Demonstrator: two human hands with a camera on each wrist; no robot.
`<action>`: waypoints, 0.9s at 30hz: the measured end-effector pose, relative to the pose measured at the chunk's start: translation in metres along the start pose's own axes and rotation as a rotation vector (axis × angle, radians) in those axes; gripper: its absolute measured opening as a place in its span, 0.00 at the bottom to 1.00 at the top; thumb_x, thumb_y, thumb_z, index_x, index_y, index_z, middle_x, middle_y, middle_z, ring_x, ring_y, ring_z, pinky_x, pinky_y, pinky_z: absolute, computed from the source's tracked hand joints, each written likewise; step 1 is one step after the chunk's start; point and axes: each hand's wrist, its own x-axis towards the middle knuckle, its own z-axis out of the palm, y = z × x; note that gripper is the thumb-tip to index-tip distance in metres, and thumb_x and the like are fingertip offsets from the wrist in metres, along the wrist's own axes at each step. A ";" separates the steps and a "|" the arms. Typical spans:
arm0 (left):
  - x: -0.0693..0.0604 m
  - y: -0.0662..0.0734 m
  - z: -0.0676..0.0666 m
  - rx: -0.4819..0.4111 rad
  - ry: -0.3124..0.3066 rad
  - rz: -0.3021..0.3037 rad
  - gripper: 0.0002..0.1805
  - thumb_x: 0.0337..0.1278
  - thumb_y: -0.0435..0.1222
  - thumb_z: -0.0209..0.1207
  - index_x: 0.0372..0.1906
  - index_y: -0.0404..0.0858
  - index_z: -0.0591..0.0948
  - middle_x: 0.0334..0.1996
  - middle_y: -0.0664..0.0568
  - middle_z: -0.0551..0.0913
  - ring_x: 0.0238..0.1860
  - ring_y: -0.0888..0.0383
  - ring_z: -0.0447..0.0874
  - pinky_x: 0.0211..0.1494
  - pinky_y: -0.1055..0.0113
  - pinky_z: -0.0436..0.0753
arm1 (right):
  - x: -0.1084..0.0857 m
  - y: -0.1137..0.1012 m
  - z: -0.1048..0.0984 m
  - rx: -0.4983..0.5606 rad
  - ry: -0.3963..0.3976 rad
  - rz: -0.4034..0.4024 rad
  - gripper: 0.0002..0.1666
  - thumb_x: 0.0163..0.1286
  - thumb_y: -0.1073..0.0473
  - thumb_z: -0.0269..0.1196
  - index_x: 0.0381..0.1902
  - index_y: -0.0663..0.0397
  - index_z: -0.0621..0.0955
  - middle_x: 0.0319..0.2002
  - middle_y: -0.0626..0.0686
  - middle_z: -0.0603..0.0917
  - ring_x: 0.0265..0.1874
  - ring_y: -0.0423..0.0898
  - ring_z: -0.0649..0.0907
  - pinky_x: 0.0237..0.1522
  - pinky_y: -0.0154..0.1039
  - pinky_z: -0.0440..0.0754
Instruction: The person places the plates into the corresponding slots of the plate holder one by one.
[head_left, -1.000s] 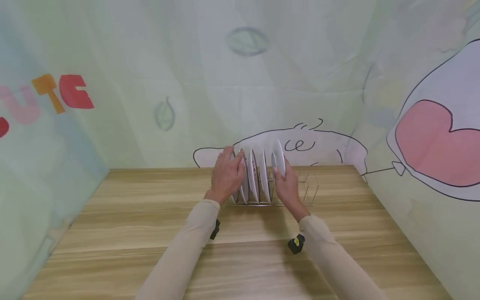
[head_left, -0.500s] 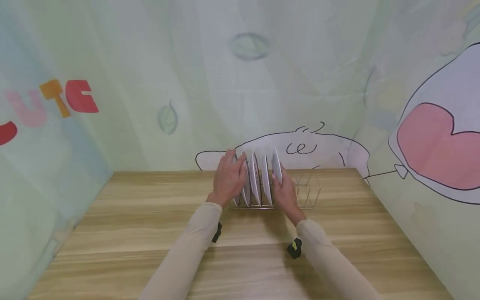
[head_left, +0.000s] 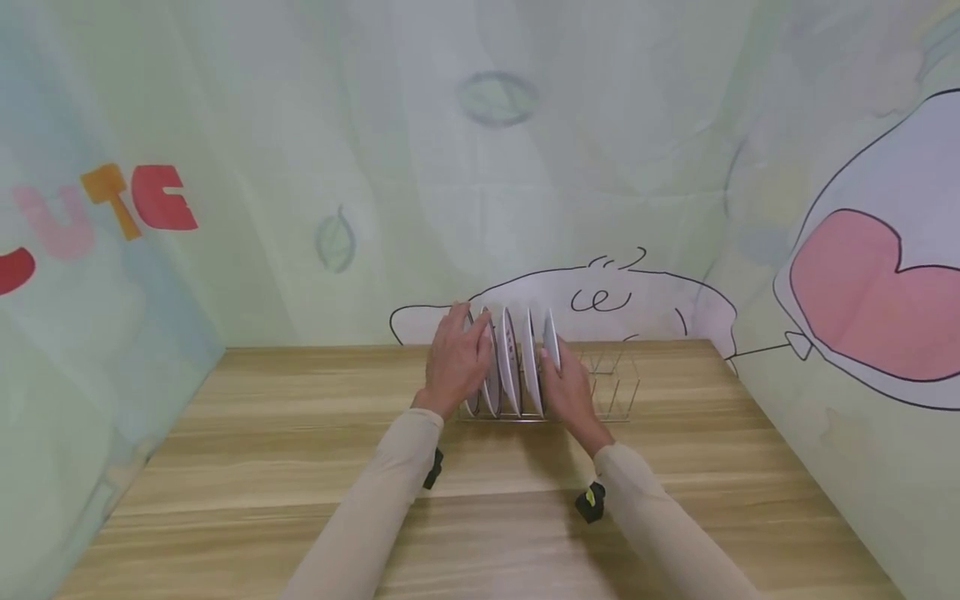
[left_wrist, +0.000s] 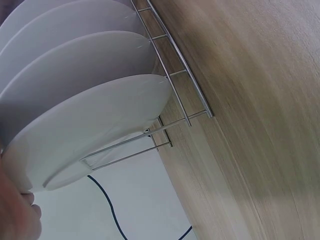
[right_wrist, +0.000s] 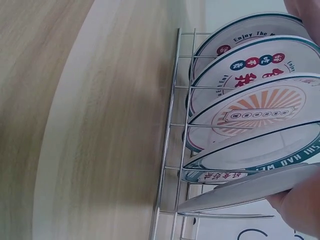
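Observation:
Several white plates stand on edge in a wire plate rack (head_left: pixel 617 400). My right hand (head_left: pixel 568 387) pinches the rightmost plate (head_left: pixel 552 337) by its near side, thumb on the left face. In the right wrist view this plate (right_wrist: pixel 245 187) leans, its lower edge among the rack's wires, beside a plate with a green lettered rim (right_wrist: pixel 260 150). My left hand (head_left: pixel 456 358) holds the leftmost plate at its upper edge, between thumb and fingers. The left wrist view shows that plate's plain white back (left_wrist: pixel 100 120), with fingertips (left_wrist: pixel 32 210) at its edge.
The rack stands on a wood-grain table (head_left: pixel 495 517) near its back edge. Unfilled wire slots lie right of my right hand. A printed cloth (head_left: pixel 405 167) hangs behind and at both sides. Dark wrist devices (head_left: pixel 591 502) sit under my sleeves.
My right hand has brought the rightmost plate down and slightly left into the rack, turning it more upright and edge-on. My left hand has kept its place on the leftmost plate.

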 end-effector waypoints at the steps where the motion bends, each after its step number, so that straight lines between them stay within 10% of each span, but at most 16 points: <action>1: 0.000 -0.001 0.000 -0.002 0.009 0.005 0.25 0.74 0.42 0.41 0.68 0.41 0.74 0.73 0.36 0.66 0.77 0.40 0.58 0.80 0.48 0.57 | 0.000 -0.001 0.000 -0.006 0.004 -0.009 0.24 0.78 0.53 0.50 0.65 0.59 0.74 0.55 0.68 0.82 0.50 0.64 0.83 0.51 0.61 0.83; 27: -0.001 -0.004 0.001 0.008 0.047 0.031 0.24 0.72 0.40 0.43 0.66 0.40 0.77 0.71 0.36 0.69 0.75 0.40 0.62 0.80 0.49 0.58 | -0.001 -0.004 0.000 -0.036 0.016 -0.043 0.24 0.78 0.57 0.51 0.67 0.63 0.72 0.52 0.71 0.83 0.47 0.65 0.84 0.49 0.61 0.84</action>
